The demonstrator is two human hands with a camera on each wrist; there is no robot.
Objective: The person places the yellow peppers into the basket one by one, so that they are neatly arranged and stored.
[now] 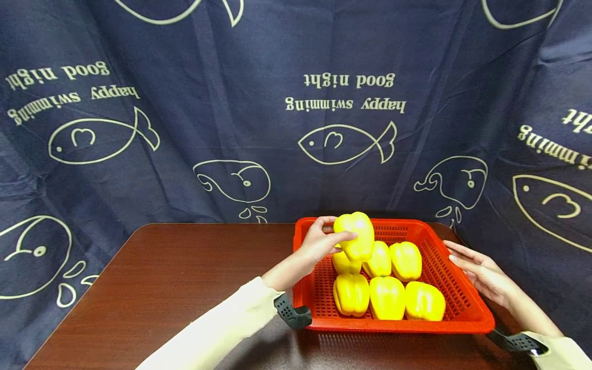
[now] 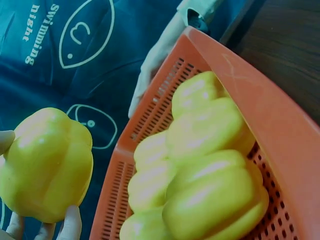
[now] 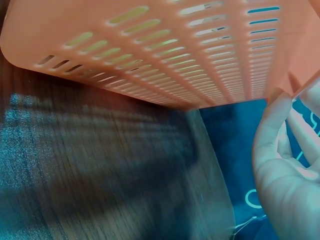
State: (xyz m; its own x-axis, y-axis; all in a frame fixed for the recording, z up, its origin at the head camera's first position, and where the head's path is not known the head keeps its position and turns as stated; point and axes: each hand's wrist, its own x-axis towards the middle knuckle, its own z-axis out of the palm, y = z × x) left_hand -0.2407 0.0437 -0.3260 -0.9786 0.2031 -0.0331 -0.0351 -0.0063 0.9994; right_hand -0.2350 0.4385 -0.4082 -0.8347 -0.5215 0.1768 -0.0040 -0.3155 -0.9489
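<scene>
My left hand (image 1: 319,244) holds a yellow bell pepper (image 1: 358,236) above the back left part of a red plastic basket (image 1: 393,326). In the left wrist view, the thumb and fingertips (image 2: 71,225) press against opposite sides of this pepper (image 2: 47,165). Several more yellow bell peppers (image 1: 387,298) lie in the basket in two rough rows, one partly hidden behind the raised pepper. At the basket's right side, my right hand (image 1: 485,277) touches the outer rim with its fingers loosely extended. The right wrist view shows its thumb (image 3: 276,105) against the rim.
The basket stands on the right part of a dark brown wooden table (image 1: 199,277). Behind the table and along its sides hangs a dark blue curtain (image 1: 259,103) with fish and whale outlines. Slotted basket walls (image 3: 165,55) stand close to the right wrist.
</scene>
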